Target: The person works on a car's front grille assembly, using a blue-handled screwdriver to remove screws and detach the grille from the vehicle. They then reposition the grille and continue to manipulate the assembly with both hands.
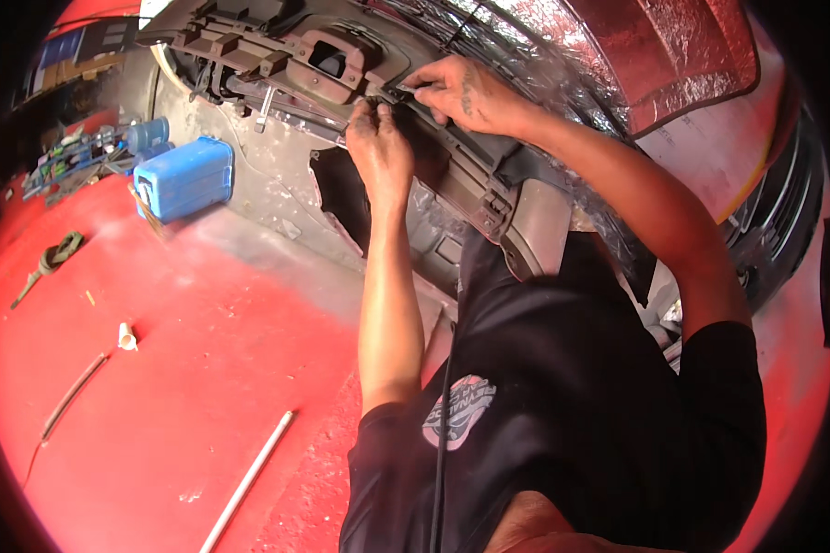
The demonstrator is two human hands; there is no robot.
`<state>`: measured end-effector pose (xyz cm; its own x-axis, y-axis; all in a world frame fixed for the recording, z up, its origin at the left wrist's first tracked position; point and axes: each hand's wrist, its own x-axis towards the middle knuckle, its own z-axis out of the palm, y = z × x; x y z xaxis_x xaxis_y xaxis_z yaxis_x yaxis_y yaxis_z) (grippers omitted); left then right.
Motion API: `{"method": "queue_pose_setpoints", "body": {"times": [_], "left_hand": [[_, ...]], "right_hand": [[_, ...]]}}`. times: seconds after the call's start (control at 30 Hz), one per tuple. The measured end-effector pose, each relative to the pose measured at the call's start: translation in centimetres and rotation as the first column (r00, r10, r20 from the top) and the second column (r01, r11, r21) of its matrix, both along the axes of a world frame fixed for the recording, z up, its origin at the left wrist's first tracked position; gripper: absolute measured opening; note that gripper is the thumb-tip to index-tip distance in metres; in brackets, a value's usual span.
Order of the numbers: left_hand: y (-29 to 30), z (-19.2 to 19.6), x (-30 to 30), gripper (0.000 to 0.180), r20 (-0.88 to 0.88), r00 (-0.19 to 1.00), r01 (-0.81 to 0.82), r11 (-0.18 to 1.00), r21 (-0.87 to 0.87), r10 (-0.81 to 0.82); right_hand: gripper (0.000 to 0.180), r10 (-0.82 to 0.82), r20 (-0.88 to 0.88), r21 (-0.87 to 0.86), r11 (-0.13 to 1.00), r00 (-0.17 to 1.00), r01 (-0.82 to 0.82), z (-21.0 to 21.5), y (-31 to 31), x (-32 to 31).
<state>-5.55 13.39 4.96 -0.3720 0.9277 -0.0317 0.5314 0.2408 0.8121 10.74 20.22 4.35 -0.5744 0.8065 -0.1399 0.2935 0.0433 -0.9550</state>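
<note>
Here we are, right up close: our left hand [381,147] is at the moulded plastic car panel [466,175], fingertips drawn in together at its edge, though we cannot tell whether they are clamped on anything. Just to its right, our right hand [470,97] reaches in with thumb and forefinger gathered near each other; whether something small sits between them, we cannot tell. The two hands stand apart, but only just.

Delicate stuff, this! We judge that it pays to let the left steady the edge while the right uses light, even pressure, wrists loose; hard prying could crack a thin rib.

And what a panel: dull grey-brown, dusty, ribbed and stepped, running from beyond the left hand down to the right, below both hands. Just above the left hand, a squarish housing [314,83] frames a dark opening.

Left of the left hand, a pale metal tab [265,109] hangs down. Right of the right hand, crinkled silver sheeting [599,46] catches the light. Farther left, a blue plastic container [184,180] stands on the red floor [212,341], and well below, there lies a white rod [249,479].
</note>
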Motion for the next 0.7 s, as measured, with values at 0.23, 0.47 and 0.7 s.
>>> {"method": "queue_pose_setpoints", "body": {"times": [0.23, 0.47, 0.7], "left_hand": [[-0.6, -0.8, -0.1, 0.025, 0.019, 1.0, -0.006, 0.998, 0.066, 0.005], [-0.8, -1.1, 0.5, 0.025, 0.109, 0.992, -0.078, 0.987, 0.143, 0.063], [-0.4, -0.5, 0.8, 0.021, 0.001, 0.999, -0.045, 0.986, 0.162, 0.045]], "right_hand": [[0.037, -0.035, -0.104, -0.059, 0.998, 0.994, 0.029, 0.5, -0.6, -0.2], [0.036, -0.029, -0.078, 0.015, 0.999, 0.997, 0.031, -0.8, -0.7, -0.4], [0.034, -0.066, -0.068, 0.127, 0.989, 0.996, 0.074, -1.4, -0.6, -0.6]]}}
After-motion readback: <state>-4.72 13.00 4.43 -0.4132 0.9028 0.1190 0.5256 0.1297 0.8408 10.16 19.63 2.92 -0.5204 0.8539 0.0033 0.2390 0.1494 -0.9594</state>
